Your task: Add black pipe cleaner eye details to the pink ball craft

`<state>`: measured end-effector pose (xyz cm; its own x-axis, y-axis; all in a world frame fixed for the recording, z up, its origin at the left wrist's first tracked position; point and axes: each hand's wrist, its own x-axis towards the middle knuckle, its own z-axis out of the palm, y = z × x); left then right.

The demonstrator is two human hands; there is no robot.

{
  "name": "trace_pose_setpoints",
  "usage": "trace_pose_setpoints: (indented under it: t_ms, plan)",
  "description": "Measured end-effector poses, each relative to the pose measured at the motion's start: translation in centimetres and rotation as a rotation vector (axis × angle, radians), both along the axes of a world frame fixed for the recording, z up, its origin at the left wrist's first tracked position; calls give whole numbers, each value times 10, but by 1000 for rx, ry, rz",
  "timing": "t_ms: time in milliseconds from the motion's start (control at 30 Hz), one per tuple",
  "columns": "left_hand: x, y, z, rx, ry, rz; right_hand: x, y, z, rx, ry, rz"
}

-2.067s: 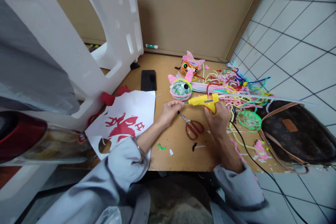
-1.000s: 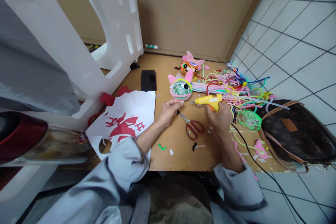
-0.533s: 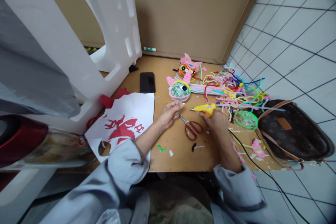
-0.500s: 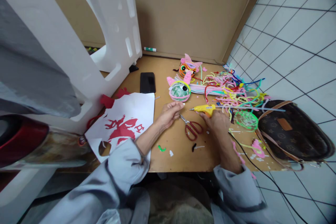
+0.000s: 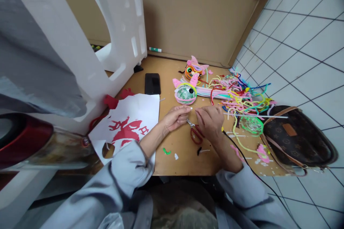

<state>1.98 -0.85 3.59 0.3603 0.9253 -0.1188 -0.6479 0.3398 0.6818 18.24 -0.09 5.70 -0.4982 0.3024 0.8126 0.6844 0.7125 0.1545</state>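
Note:
My left hand (image 5: 177,117) is closed in a pinch, a small white piece (image 5: 191,108) at its fingertips. Just to the right, my right hand (image 5: 211,121) is wrapped over the glue gun, whose body and nozzle are hidden; its yellow handle end (image 5: 222,129) and the long glue stick (image 5: 255,115) show. Red-handled scissors (image 5: 196,134) lie between and below the hands, partly covered by the right one. Behind the hands sits a green and clear ball (image 5: 185,93) with pink ears, a yellow and pink rim and one black-and-white eye.
An orange and pink figure (image 5: 194,72), pipe cleaners (image 5: 239,93) and a green mesh ball (image 5: 251,125) lie at the back and right, near a brown bag (image 5: 303,139). Leftward are a phone (image 5: 152,83) and white paper (image 5: 150,109) with red cut-outs. A black cord trails right.
My right hand has moved left and turned, bringing its fingers close to my left fingertips and covering the glue gun. The white piece is still in my left hand. The view has shifted slightly.

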Motion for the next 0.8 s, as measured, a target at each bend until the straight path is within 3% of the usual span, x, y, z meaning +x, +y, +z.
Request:
trace_pose_setpoints:
  t_ms: [300,433,633,800]
  plan:
    - [-1,-2,3,3,-14,-109,4,2,-5,-35,-43,36]
    - [-1,-2,1,0,-4,-119,6,2,-6,-104,-74,7]
    - [-1,-2,2,12,2,-115,4,4,-4,-75,-50,43]
    - [-1,-2,1,19,0,-102,0,3,-2,-252,114,68]
